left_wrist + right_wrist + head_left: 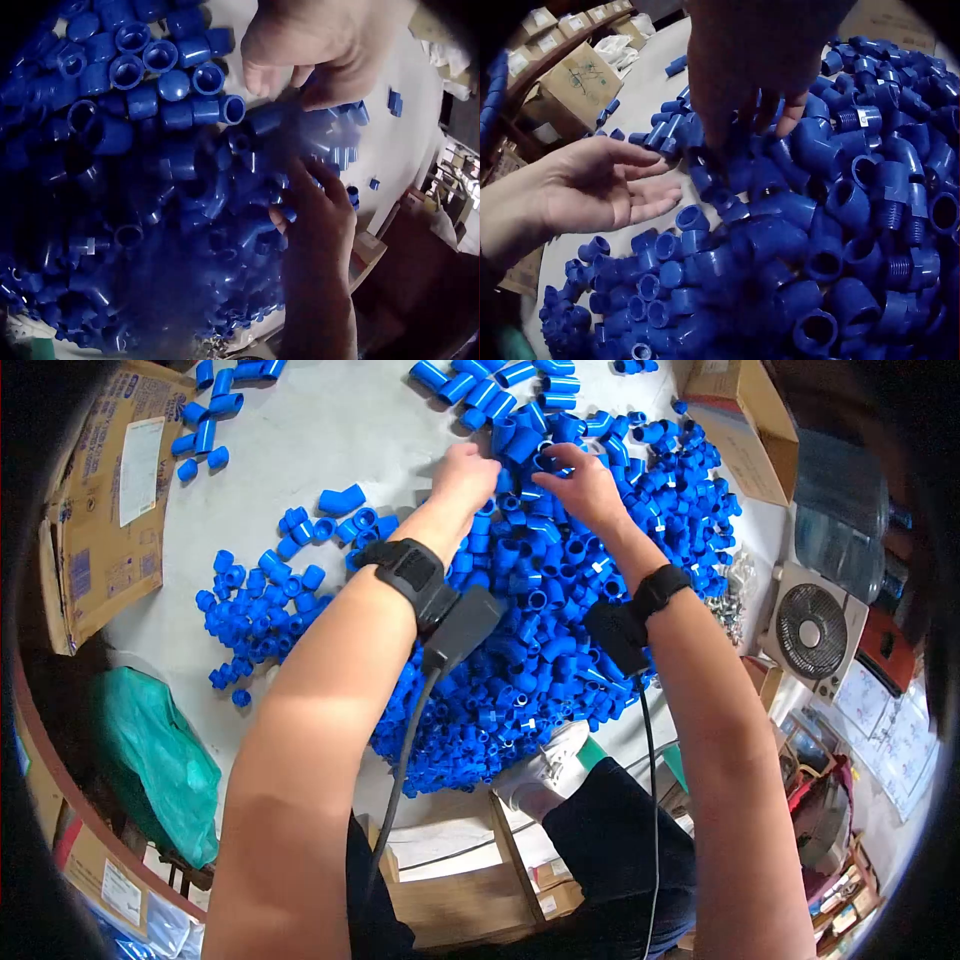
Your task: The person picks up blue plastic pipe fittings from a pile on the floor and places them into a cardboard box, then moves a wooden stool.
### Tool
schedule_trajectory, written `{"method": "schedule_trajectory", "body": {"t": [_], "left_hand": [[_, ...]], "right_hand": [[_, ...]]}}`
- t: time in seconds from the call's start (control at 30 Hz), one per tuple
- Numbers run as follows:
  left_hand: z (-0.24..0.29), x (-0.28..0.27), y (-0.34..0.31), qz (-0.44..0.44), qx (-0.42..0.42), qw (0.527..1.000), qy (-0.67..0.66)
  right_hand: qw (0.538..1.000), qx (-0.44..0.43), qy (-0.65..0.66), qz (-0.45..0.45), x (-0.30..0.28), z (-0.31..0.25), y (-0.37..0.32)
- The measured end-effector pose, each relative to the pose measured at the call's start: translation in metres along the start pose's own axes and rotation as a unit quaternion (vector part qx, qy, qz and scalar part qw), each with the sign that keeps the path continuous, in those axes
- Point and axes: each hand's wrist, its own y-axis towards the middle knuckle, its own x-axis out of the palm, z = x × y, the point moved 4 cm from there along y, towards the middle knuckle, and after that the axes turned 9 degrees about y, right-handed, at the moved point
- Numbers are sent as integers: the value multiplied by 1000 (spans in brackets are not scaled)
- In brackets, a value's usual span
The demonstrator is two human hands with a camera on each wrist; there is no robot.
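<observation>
A big heap of blue plastic pipe fittings point(530, 600), elbows and threaded adapters among them, covers the middle of the table. My left hand point(467, 482) is at the heap's far left edge; in the right wrist view its palm point(592, 191) faces up with relaxed fingers and nothing in it. My right hand point(588, 488) reaches down into the far part of the heap, thumb and fingers spread around a blue fitting point(546, 462). In the right wrist view its fingertips point(791, 116) are among the elbows; I cannot tell whether they grip one.
Larger blue couplings point(485, 395) lie in rows at the far side, with more pieces point(205, 430) at the far left. A smaller cluster of fittings point(255, 610) is at the left. Cardboard boxes point(115, 510) flank the table, and a fan point(812, 628) stands at the right.
</observation>
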Motion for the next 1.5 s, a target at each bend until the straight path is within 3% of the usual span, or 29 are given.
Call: {"method": "schedule_trajectory", "body": {"t": [0.07, 0.13, 0.17, 0.2, 0.23, 0.27, 0.33, 0.4, 0.47, 0.53, 0.63, 0.67, 0.73, 0.8, 0.97, 1.03, 1.13, 1.2, 1.33, 1.4, 1.5], "left_hand": [[-5, -8, -5, 6, -32, 996, -86], [-28, -7, 20, 26, -2, 999, -40], [-28, -9, 22, 36, 6, 999, -21], [-28, -13, 17, 47, 10, 999, 0], [-29, -16, 13, 49, 6, 999, 1], [-25, -10, 9, 18, 6, 999, -42], [-7, 2, -16, -56, -7, 985, -160], [2, 12, -39, -150, -40, 969, -190], [0, 15, -44, -165, -50, 965, -200], [-7, 4, -41, -156, -48, 971, -175], [-21, -17, -26, -49, -57, 979, -192], [-26, -23, -19, -30, -55, 980, -188], [-25, -31, -11, -25, -45, 983, -179], [-24, -34, -4, -35, -38, 991, -127], [-29, -29, 6, 15, -60, 985, -159], [-27, -28, 2, -55, -98, 971, -210], [-22, -32, -5, -85, -77, 964, -238], [-16, -32, -12, -87, -76, 965, -234], [12, -36, -42, -113, -54, 973, -196], [33, -41, -70, -126, -30, 977, -168], [69, -45, -111, -198, 13, 971, -132]], "right_hand": [[999, 1, 39, 13, -2, -5, -4], [997, -33, 54, 48, -5, -6, -9], [978, 65, 186, 70, -8, 0, -14], [931, 164, 313, 88, -6, 5, -23], [887, 186, 416, 76, -4, 3, -29], [888, 186, 413, 76, -5, -2, -34], [849, 212, 482, 48, 8, -15, -42], [866, 171, 469, 12, 20, -29, -44], [862, 144, 485, -15, 26, -40, -45], [860, 140, 490, -18, 28, -41, -43], [922, 144, 358, 27, 25, -37, -35], [922, 145, 359, 25, 30, -31, -30], [982, 19, 187, 34, 36, -33, -23], [982, 26, 187, 18, 43, -30, -19], [988, 58, 141, -21, 69, -32, -9], [989, 66, 132, -26, 73, -36, -8], [957, 141, 253, 7, 73, -35, -9], [959, 126, 253, 7, 72, -37, -10], [971, 139, 193, -28, 50, -49, -26], [953, 111, 283, 0, 28, -68, -47], [964, 52, 257, 49, -18, -104, -88]]}}
